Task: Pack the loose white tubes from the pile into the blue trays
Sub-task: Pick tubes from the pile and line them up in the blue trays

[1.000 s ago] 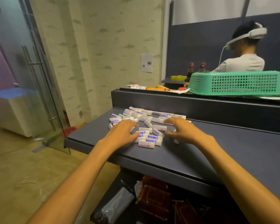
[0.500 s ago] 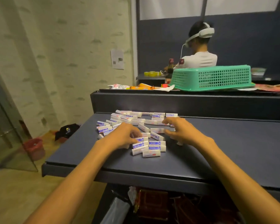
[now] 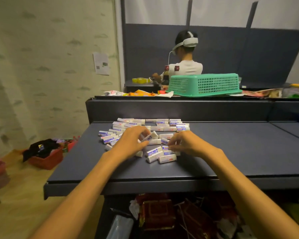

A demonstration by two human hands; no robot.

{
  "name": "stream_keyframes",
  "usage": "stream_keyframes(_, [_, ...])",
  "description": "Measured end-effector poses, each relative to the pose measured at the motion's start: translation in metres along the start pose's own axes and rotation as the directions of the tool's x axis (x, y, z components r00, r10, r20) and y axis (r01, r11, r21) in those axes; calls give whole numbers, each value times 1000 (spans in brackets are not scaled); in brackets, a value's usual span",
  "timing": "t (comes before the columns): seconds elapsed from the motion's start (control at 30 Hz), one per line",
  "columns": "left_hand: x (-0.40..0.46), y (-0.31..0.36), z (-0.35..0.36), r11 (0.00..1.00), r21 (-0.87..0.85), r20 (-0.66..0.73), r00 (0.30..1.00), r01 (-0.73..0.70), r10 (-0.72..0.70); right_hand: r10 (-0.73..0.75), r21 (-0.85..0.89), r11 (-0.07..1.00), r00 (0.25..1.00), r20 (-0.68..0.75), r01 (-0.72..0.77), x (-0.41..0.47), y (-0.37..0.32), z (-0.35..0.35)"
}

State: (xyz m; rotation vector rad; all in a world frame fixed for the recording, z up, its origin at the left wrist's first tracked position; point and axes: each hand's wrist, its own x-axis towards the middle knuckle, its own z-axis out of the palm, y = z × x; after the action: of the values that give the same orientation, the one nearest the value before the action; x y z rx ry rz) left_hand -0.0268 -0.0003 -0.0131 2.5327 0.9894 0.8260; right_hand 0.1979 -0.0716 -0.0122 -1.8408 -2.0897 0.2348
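Your left hand (image 3: 130, 143) pinches a white tube (image 3: 146, 138) at the pile's (image 3: 150, 128) middle. Your right hand (image 3: 188, 144), at 3 o'clock from it, pinches a tube lying left to right. The pile runs toward 12 o'clock. No blue tray shows.

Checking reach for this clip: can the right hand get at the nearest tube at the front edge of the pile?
Probably yes. The right hand is just behind that front tube, with only other tubes between them and open shelf around it. The left hand is off to the side.
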Motion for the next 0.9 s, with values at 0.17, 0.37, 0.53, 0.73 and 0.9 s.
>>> stream_keyframes(0.17, [-4,-4,-5,995,-90,-28,998,53,-56,35,-27,999,998,50,-34,8,-4,-2])
stream_keyframes(0.37, [-5,0,-10,986,-151,-7,997,69,-70,37,-50,998,997,63,-34,10,3,-2])
stream_keyframes(0.53, [-3,5,-7,973,-214,-35,994,90,-100,6,70,998,998,-70,-1,6,11,-9])
stream_keyframes(0.73, [4,15,-4,967,-231,-86,988,105,-128,-1,153,988,991,-136,23,0,24,-18])
stream_keyframes(0.9, [8,29,5,986,-152,-133,987,65,-86,17,244,970,990,-139,18,-7,36,-24])
